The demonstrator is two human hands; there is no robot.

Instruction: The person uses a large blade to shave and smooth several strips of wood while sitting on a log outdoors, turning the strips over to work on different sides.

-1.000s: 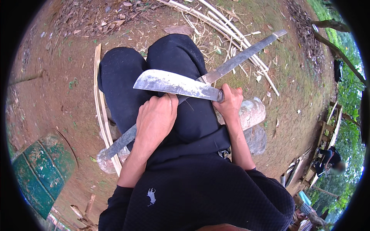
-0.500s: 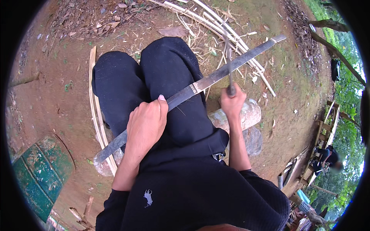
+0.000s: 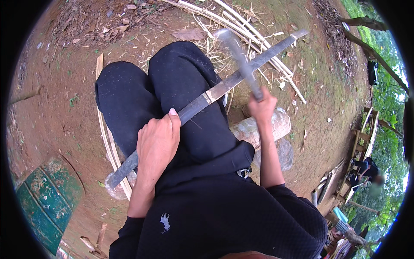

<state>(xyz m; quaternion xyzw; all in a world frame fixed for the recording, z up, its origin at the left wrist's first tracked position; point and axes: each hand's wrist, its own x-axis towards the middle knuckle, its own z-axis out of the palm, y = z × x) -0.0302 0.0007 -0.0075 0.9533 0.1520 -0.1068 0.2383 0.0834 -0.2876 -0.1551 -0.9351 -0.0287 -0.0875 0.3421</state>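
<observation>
I sit with knees in black trousers [image 3: 172, 90] drawn up. A long flat bamboo strip [image 3: 224, 86] lies diagonally across my thighs, from lower left to upper right. My left hand [image 3: 157, 144] grips the strip over my left thigh, thumb pointing along it. My right hand [image 3: 261, 105] holds the handle of a big knife [image 3: 239, 54], raised with its blurred blade pointing up and away, above the strip.
Pale bamboo splints [image 3: 254, 43] lie on the bare earth ahead, and thin ones [image 3: 108, 142] by my left leg. A stone [image 3: 263, 127] sits under my right side. A green metal object [image 3: 43, 198] lies lower left. Another person [image 3: 366, 168] sits far right by wooden frames.
The knife blade lay flat across my lap a second ago. My right hand has swung it upward and to the right. My left hand stays on the strip.
</observation>
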